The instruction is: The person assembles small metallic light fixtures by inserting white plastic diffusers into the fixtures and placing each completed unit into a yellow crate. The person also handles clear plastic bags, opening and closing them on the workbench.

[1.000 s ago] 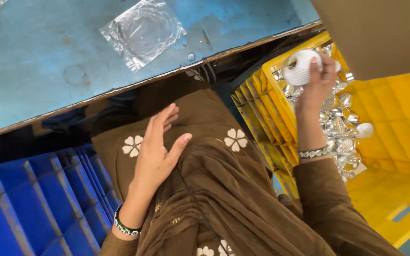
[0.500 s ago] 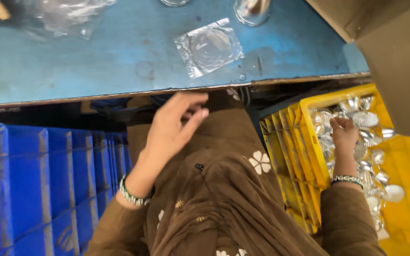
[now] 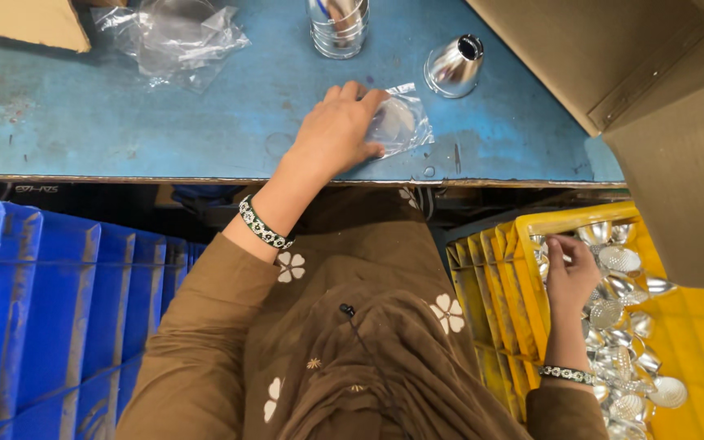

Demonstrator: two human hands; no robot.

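Head view shows me my right hand (image 3: 570,275) curled, fingers closed, among shiny metal cups (image 3: 622,327) in the yellow crate (image 3: 698,342), while left of the crate and farther off my left hand (image 3: 337,134) lies spread flat on a clear plastic pouch (image 3: 401,124) on the blue table (image 3: 124,122).

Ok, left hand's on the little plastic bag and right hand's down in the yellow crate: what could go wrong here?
The small clear bag lies near the blue table edge; the left hand could slide it off. The silver cone lies on its side and might roll if bumped. The right hand reaches among loose shiny parts in the yellow crate, possibly spilling some.
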